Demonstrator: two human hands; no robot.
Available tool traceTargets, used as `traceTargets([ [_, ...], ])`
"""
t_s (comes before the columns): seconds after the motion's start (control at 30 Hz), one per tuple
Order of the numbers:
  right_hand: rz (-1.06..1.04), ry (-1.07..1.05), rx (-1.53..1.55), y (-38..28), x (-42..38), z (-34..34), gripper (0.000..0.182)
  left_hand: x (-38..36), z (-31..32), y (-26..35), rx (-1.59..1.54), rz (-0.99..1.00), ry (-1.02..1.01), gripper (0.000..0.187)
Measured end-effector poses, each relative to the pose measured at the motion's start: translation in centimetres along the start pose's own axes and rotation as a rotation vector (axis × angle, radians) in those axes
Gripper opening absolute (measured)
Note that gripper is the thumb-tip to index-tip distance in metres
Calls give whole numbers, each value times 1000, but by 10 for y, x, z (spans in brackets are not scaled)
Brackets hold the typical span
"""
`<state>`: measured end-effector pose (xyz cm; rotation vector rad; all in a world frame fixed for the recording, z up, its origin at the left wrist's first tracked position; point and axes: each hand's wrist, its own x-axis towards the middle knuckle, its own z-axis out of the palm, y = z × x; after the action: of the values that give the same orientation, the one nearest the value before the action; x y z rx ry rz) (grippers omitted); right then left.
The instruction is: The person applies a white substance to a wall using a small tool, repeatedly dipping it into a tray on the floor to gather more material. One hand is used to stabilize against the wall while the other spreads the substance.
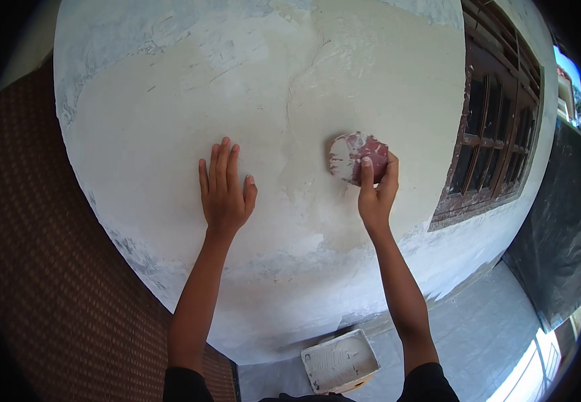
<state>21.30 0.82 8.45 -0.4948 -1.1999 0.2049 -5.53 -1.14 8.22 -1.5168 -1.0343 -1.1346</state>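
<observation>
My left hand (223, 191) lies flat against the whitish wall (263, 100), fingers stretched upward and thumb out to the side. To its right, my right hand (378, 191) grips a flat, dark-red piece (360, 159) with a ragged edge, its left part smeared with white paste. My thumb presses on its face while the fingers wrap round its right edge. The piece is held up close to the wall, and I cannot tell whether it is a scraper or a pad. Cream-coloured patches and a thin vertical crack run between my two hands.
Below on the grey tiled floor (448, 335) stands a tray (340, 362) coated with white paste. A brown wooden window (491, 134) is set in the wall at right. Brown woven matting (56, 254) borders the left side. A dark sheet (555, 221) hangs at far right.
</observation>
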Motion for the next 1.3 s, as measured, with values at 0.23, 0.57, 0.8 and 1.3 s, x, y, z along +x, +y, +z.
traceTargets([
  [0.23,-209,22,-306,30,8,-4,29,-1,0,-3,30,0,-7,59],
  [0.57,-66,-84,-92,14,-28,-12,31,-2,2,-1,16,-9,-4,59],
  [0.8,-1,139,-227,40,-6,-21,33,-2,0,-2,11,-12,-18,59],
  [1.3,-274,-199,-361,26,-40,0,29,-1,-1,-1,22,-12,-17,59],
])
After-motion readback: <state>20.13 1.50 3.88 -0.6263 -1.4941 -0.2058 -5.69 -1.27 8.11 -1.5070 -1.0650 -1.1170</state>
